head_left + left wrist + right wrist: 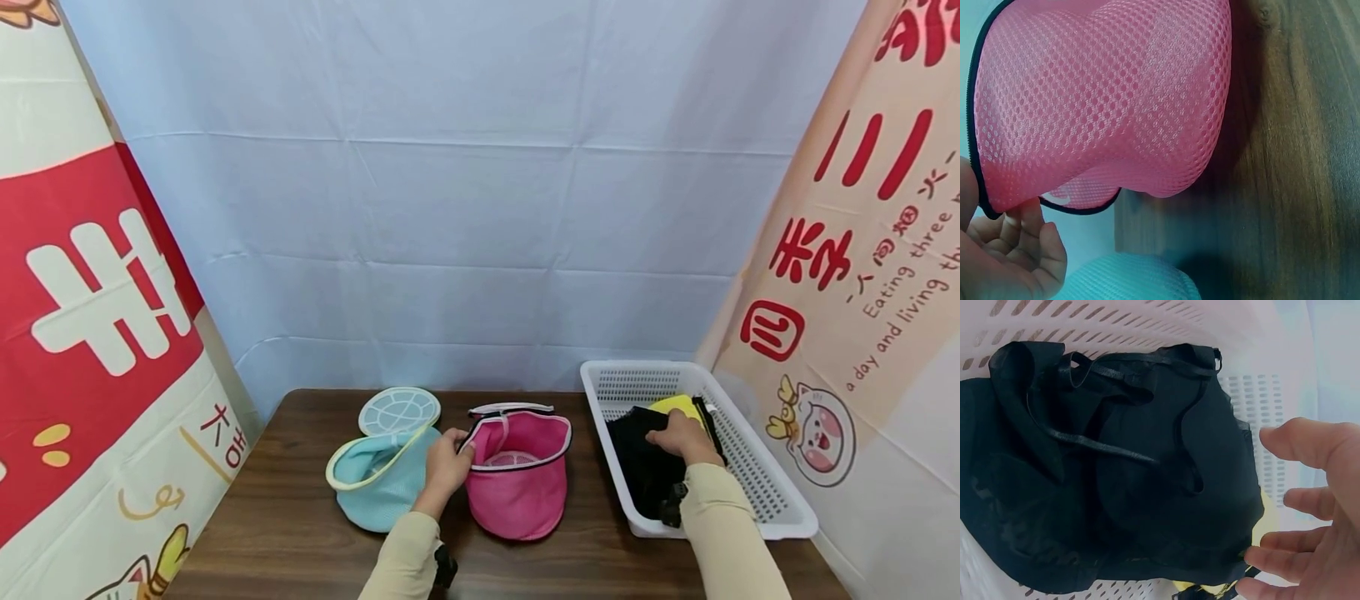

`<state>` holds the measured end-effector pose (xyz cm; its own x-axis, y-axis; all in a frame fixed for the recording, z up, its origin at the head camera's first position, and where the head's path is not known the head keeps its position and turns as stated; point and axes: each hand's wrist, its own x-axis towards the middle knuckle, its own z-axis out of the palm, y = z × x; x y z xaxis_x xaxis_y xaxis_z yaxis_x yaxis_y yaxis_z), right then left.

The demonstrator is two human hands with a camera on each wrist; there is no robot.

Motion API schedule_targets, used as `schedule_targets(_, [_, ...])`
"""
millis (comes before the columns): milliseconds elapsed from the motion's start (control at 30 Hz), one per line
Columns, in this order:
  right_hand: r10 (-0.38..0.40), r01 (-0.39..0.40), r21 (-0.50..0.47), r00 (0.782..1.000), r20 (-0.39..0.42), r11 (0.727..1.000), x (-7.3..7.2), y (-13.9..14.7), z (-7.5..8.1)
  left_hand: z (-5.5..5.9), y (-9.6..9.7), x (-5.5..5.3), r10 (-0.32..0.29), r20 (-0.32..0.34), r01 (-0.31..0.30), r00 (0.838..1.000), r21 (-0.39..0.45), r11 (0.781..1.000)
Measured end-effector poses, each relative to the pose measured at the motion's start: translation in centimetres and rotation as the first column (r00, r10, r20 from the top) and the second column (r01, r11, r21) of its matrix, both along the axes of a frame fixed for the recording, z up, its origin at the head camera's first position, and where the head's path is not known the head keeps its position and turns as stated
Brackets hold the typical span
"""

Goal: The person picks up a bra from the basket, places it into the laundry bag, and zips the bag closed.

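Note:
A pink mesh laundry bag [517,504] stands upright on the table, its round mouth open and edged by a dark zipper. My left hand [446,462] pinches the left side of that rim between thumb and fingers, as the left wrist view shows up close. Over the white plastic basket [757,475], my right hand [684,437] hovers with its fingers spread. Its fingertips are right at the edge of a black garment with thin straps [1172,481]. Something yellow [675,405] lies beside the garment, partly covered by it and my hand.
Left of the pink bag stands a light blue mesh bag [378,500] with a pale yellow rim, its round lid [397,410] folded back behind it. The brown wooden table [285,500] meets a pale blue cloth backdrop [465,208]. Printed cloths hang on both sides.

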<state>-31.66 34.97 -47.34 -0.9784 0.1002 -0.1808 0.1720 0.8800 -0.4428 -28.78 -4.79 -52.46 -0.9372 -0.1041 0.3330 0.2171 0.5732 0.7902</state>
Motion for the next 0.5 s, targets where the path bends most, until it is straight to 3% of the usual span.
schedule_targets(200, [-0.059,0.059,-0.069,0.998,0.015,0.996,-0.1,0.3,-0.5,0.0,0.4,0.0,0.034,-0.032,-0.034,0.999,-0.004,0.999])
schedule_targets(500, [-0.102,0.103,-0.112,0.995,0.013,0.988,0.1,1.3,-1.5,-0.2,0.8,0.2,0.033,-0.043,-0.031,0.999,0.052,0.998])
